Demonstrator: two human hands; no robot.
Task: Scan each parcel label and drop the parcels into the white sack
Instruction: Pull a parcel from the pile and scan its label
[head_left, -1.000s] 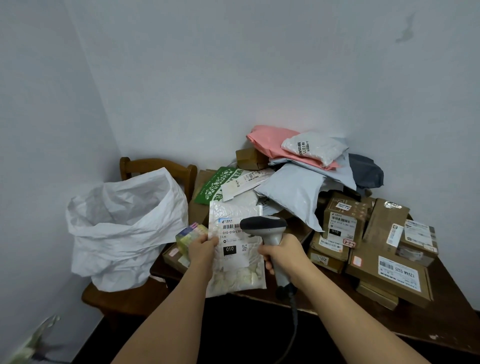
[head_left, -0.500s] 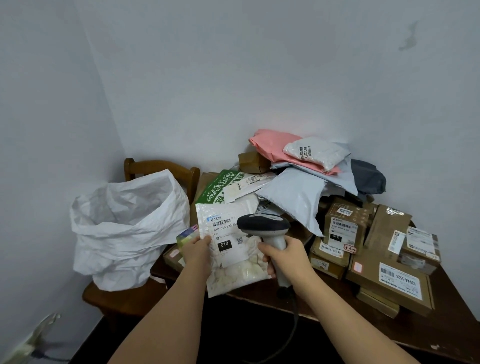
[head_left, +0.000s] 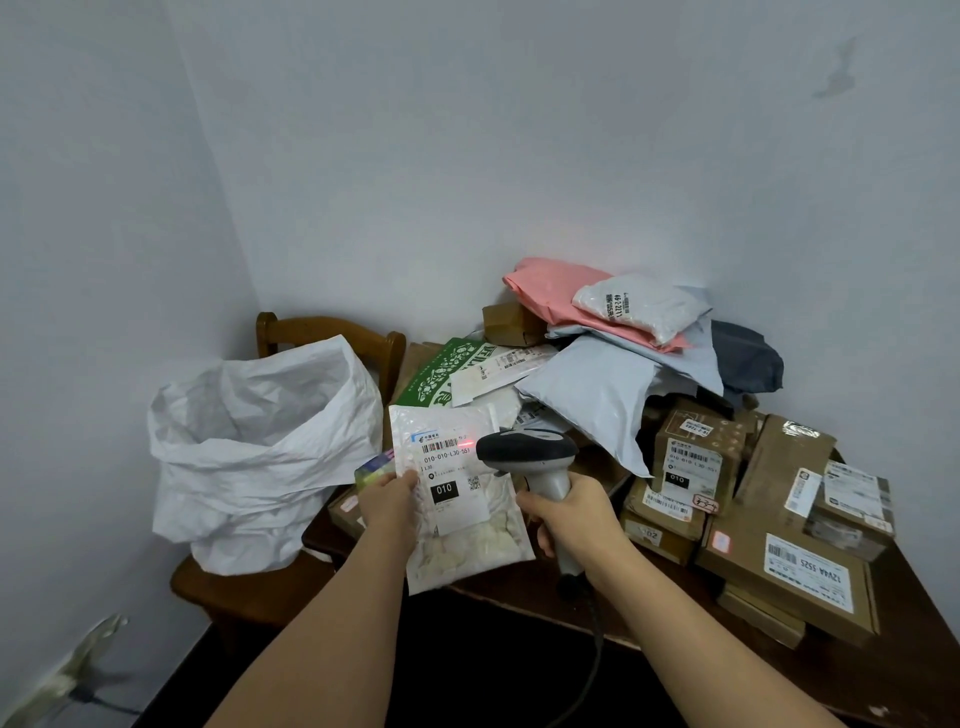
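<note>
My left hand (head_left: 390, 500) pinches the left edge of a clear plastic parcel (head_left: 462, 535) with a white label and barcode, held upright over the table's front edge. My right hand (head_left: 569, 512) grips the handle of a grey and black barcode scanner (head_left: 527, 453), whose head points left at the label. A red glow shows on the barcode. The white sack (head_left: 260, 447) stands open on a wooden chair (head_left: 244, 587) to the left of the parcel.
A dark wooden table (head_left: 883, 680) carries a pile of parcels: brown cartons (head_left: 779, 551) at the right, pink (head_left: 550, 293), grey and dark mailers at the back, a green printed envelope (head_left: 441, 371). The scanner cable hangs below the table edge. Walls close in at left and behind.
The parcel and scanner have stayed together in front of me with only slight shifts. A red scan light now shows on the barcode.
</note>
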